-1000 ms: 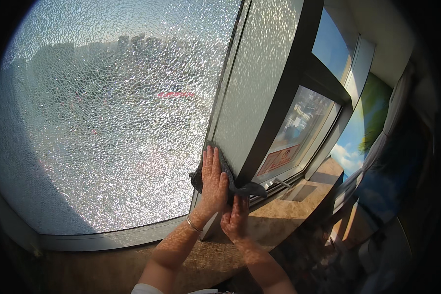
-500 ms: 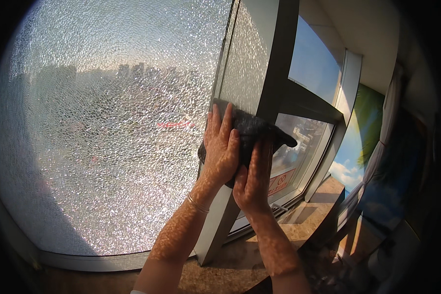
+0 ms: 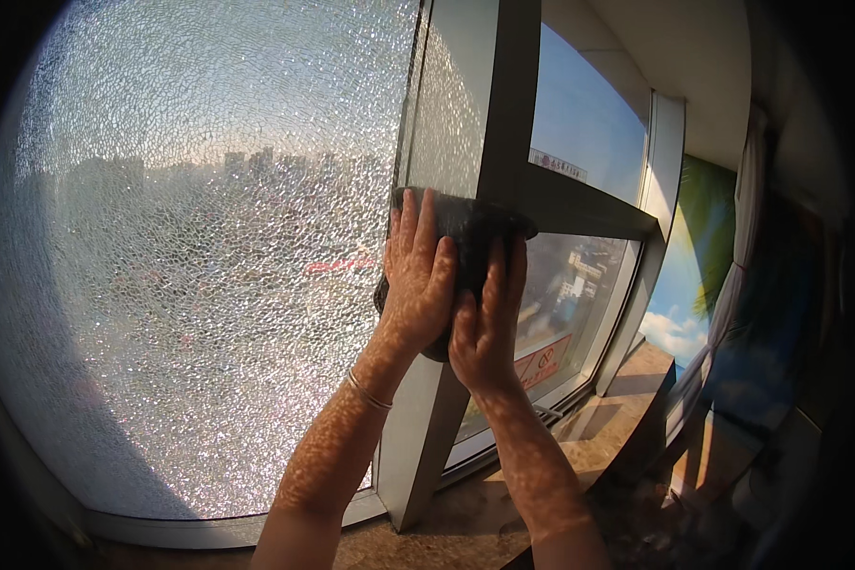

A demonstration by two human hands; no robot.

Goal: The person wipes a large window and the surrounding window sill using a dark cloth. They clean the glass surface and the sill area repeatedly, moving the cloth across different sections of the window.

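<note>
Fingers [image 3: 408, 225] of the left hand [image 3: 422, 290] lie straight and flat against a dark cloth [image 3: 468, 226] at centre frame, laid over a grey window post [image 3: 420, 446]. Just right, the right hand [image 3: 485, 344] presses with fingers outstretched. The cloth is higher than a second ago; contact now seems to reach mid-post.

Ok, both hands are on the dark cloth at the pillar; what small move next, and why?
I'd probably slide the dark cloth slightly up the grey pillar: the left hand and right hand both lie on it with fingers pointing upward, and the pillar continues above its upper edge.
</note>
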